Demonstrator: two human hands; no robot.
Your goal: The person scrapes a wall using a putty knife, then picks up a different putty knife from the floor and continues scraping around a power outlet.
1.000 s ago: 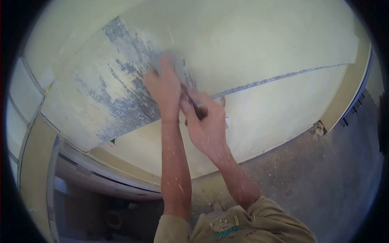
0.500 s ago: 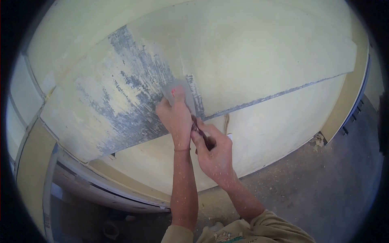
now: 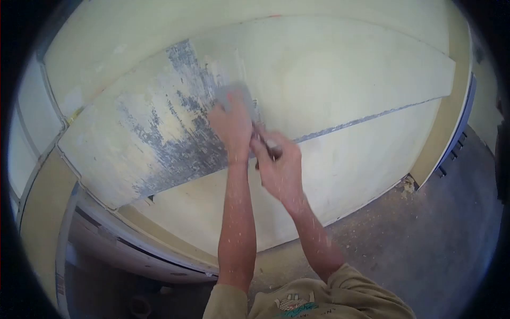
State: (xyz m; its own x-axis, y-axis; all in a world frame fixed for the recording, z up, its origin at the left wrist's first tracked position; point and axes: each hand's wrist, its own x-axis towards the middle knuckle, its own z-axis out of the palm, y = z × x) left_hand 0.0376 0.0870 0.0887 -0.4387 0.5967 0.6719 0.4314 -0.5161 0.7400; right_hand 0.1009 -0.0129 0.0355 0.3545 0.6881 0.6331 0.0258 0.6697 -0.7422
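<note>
Metal scraper (image 3: 237, 94) blade on one panel (image 3: 345, 69), left hand (image 3: 231, 126) pressing it, right hand (image 3: 280, 167) fingers clenched round its handle

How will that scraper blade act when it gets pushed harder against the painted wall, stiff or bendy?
The scraper has a thin flat blade, so it probably flexes a little. The left hand presses fingers on the blade, which suggests it needs backing to bite. The right hand grips the handle; dust on the skin could make it slippery.

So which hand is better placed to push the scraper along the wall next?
Probably the right hand: it grips the scraper's handle. The left hand only presses flat on the blade against the wall, steadying it.
</note>
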